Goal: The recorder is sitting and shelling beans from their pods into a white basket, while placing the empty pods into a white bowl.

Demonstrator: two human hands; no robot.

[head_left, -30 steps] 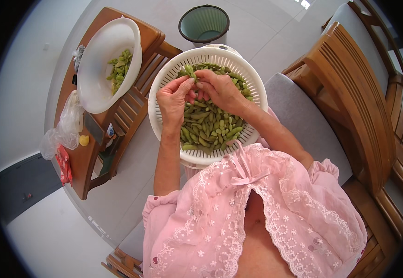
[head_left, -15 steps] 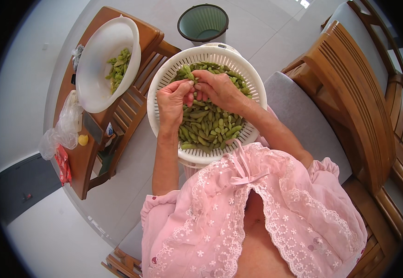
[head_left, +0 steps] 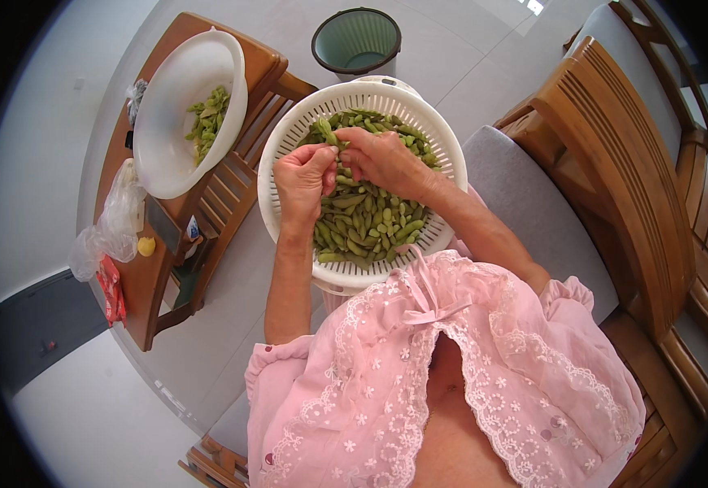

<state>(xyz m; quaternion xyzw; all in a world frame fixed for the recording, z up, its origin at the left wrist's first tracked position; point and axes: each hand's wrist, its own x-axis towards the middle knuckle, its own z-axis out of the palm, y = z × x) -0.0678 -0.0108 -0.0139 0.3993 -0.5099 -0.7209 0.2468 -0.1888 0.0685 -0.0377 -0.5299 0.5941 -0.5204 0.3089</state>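
Green soybean pods fill a white slotted basket in front of me. Above the pods my two hands meet, fingertips nearly touching. My left hand is closed, its thumb pinching toward the right fingers. My right hand also pinches, its fingers curled in from the right. Between and just beyond the fingertips is a green soybean pod, which both hands seem to grip. The fingers cover part of it.
On a wooden table at left stands a white basin with some pods. Beside it lie a clear plastic bag and a small yellow thing. A green bin stands beyond the basket; a wooden chair is at right.
Both hands stay pinched together over the basket. The right fingers have shifted very slightly; little else differs.
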